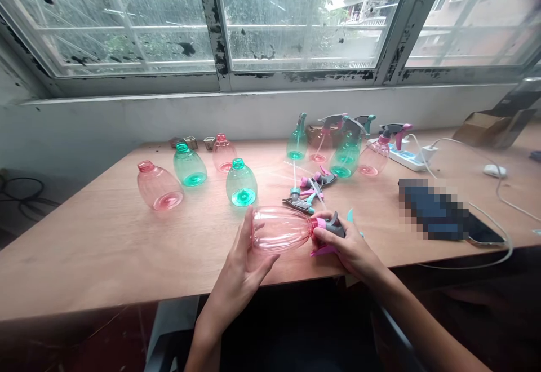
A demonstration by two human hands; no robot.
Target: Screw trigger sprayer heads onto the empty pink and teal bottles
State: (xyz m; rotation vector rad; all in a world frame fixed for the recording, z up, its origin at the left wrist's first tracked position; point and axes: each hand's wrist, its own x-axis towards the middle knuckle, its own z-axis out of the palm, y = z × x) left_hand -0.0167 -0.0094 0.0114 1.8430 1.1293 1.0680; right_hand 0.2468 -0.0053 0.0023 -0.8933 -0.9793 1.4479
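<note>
A clear pink spray bottle lies sideways between my hands, just over the table's front part. My left hand holds its base end, fingers behind and thumb below. At the neck, my right hand grips the grey and pink trigger sprayer, which meets the bottle's mouth; whether it is fully screwed on I cannot tell. Right behind lie several loose trigger sprayers, grey with pink or green parts. A magenta piece shows under my right hand, its owner unclear.
Uncapped green bottles and pink bottles stand left of centre. Several bottles with sprayers stand at the back right. Further right are a white power strip, cables, a phone and a cardboard box. Windows rise behind the wooden table.
</note>
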